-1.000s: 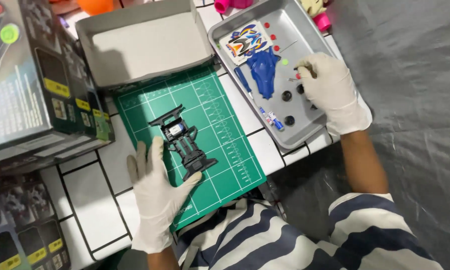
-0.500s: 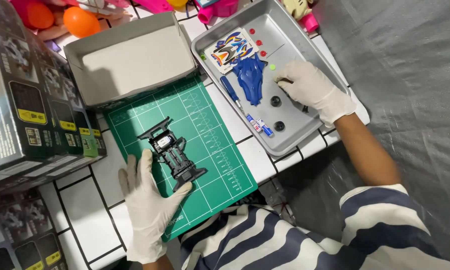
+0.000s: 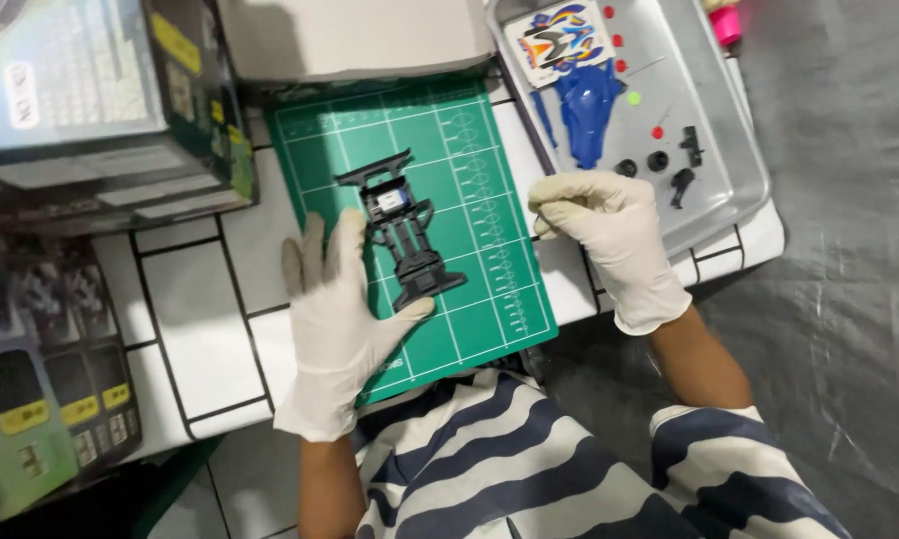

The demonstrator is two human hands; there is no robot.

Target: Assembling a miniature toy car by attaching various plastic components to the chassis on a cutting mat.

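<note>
1. We see the black chassis (image 3: pixel 400 235) lying on the green mat (image 3: pixel 469 260), right beside our left hand (image 3: pixel 335 319), which rests flat with fingers spread, steadying its side rather than gripping it.
2. Our right hand (image 3: pixel 609 235) is loosely curled at the mat's edge; we cannot tell whether it pinches a small part.
3. Beyond that hand sits the tray (image 3: pixel 739 150) with the blue shell (image 3: pixel 584 105); we judge this a fitting step; next calls for a precise placement on the chassis.
4. Earlier that hand was in the tray; now it is out.
</note>
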